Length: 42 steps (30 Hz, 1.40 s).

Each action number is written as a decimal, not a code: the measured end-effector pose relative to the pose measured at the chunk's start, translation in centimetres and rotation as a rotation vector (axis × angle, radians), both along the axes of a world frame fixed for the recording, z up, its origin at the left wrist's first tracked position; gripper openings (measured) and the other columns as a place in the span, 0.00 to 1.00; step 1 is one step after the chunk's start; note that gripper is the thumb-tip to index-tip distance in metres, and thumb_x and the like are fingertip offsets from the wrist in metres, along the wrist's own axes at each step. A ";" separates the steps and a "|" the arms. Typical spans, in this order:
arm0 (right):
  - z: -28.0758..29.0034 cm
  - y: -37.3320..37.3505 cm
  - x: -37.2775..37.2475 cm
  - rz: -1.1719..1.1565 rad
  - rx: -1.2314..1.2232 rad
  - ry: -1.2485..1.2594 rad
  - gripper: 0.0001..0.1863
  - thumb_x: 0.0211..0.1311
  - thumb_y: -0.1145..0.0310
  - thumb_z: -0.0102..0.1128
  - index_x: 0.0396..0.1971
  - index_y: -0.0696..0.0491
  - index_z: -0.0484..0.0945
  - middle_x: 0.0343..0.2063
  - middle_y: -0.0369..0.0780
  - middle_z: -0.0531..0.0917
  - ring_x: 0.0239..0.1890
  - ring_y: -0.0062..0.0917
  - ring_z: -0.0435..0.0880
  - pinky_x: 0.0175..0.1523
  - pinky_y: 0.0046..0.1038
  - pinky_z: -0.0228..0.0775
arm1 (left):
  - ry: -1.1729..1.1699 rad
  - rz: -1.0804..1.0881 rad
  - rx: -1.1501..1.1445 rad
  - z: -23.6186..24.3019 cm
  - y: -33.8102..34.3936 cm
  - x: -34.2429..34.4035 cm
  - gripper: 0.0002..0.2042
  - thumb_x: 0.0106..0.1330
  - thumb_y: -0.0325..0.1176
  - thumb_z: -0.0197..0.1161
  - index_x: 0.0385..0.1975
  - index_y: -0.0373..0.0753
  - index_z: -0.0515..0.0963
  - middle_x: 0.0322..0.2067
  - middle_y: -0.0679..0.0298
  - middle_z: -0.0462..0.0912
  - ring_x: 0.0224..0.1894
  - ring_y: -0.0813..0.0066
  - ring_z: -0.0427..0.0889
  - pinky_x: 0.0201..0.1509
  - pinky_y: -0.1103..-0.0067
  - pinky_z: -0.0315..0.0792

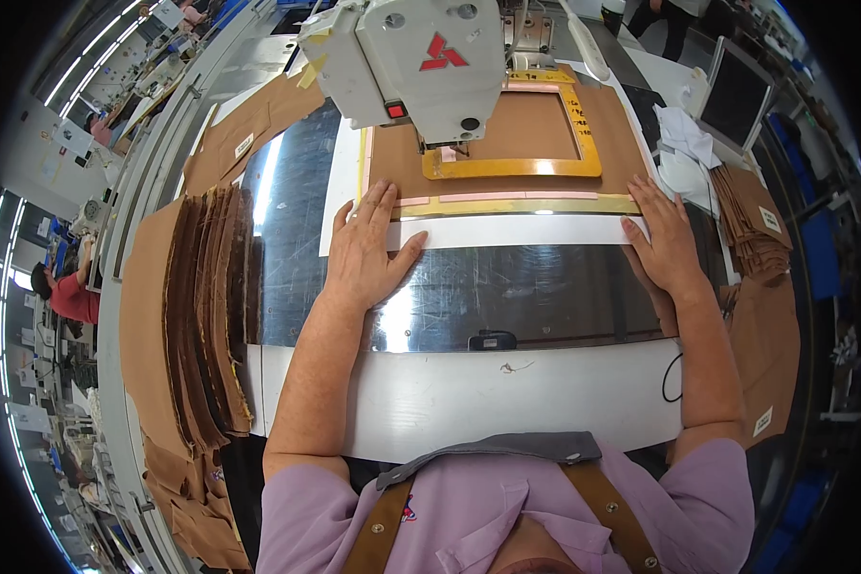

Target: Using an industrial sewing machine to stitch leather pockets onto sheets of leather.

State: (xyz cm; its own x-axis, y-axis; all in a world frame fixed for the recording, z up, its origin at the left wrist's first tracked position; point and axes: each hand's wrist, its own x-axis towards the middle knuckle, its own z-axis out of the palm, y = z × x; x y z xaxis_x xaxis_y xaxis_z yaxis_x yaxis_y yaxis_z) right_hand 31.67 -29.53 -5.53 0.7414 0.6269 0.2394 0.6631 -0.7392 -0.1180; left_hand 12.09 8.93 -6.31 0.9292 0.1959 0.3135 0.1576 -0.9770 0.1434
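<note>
A brown fabric panel (402,158) lies on a white sheet (507,232) under the sewing machine head (421,57). Over the panel rests a yellow rectangular clamp frame (588,143). A strip with yellow and pink tape (517,205) runs along the panel's near edge. My left hand (365,244) lies flat at that strip's left end, thumb apart and fingers stretched forward. At the right end, my right hand (662,234) is laid down with its fingers spread, touching the panel's corner and the sheet. Neither hand grips anything. The needle area is partly hidden behind the machine head.
A thick stack of brown fabric panels (158,316) stands on the left. More brown pieces (751,220) are piled on the right, near a white crumpled cloth (684,139) and a monitor (734,96). A shiny metal plate (564,297) spans the work surface before me.
</note>
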 end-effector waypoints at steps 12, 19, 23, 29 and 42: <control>-0.1 -0.1 0.3 0.069 -0.033 -0.029 0.33 0.74 0.47 0.49 0.71 0.52 0.66 0.72 0.44 0.67 0.77 0.37 0.59 0.80 0.51 0.39 | -0.039 0.019 0.113 0.8 0.1 0.4 0.33 0.67 0.54 0.58 0.62 0.33 0.75 0.62 0.53 0.78 0.64 0.65 0.78 0.75 0.61 0.51; 0.2 0.0 0.4 0.098 0.061 0.018 0.35 0.71 0.47 0.53 0.70 0.53 0.66 0.72 0.44 0.67 0.77 0.37 0.59 0.79 0.53 0.39 | -0.154 -0.008 0.061 1.4 0.4 0.3 0.32 0.63 0.51 0.61 0.61 0.32 0.76 0.61 0.51 0.79 0.65 0.63 0.77 0.76 0.59 0.50; -0.1 -0.5 0.3 0.096 0.054 0.023 0.35 0.72 0.45 0.51 0.70 0.53 0.66 0.72 0.43 0.67 0.77 0.37 0.58 0.79 0.53 0.39 | -0.134 -0.081 0.031 1.3 0.1 0.7 0.32 0.63 0.51 0.61 0.61 0.33 0.77 0.62 0.53 0.79 0.67 0.64 0.75 0.78 0.59 0.47; 0.1 -0.4 0.1 0.098 0.018 0.049 0.35 0.73 0.44 0.50 0.70 0.53 0.66 0.72 0.43 0.66 0.78 0.37 0.56 0.80 0.51 0.38 | -0.044 -0.020 0.010 1.0 0.2 0.8 0.31 0.63 0.51 0.60 0.63 0.37 0.76 0.63 0.53 0.78 0.69 0.64 0.73 0.80 0.59 0.41; 0.4 -0.3 0.3 0.110 -0.021 0.063 0.36 0.73 0.43 0.48 0.71 0.51 0.66 0.73 0.44 0.65 0.79 0.40 0.53 0.80 0.51 0.39 | -0.072 -0.106 0.013 1.3 0.3 0.7 0.28 0.63 0.46 0.62 0.60 0.34 0.78 0.60 0.50 0.80 0.66 0.59 0.76 0.79 0.58 0.49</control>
State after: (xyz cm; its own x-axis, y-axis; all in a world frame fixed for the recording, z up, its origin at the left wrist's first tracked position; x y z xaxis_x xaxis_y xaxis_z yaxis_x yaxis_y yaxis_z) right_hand 31.94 -29.88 -5.18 0.6813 0.7094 0.1807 0.7319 -0.6654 -0.1469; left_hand 12.79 9.27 -5.00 0.9195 0.0936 0.3818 0.0436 -0.9895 0.1376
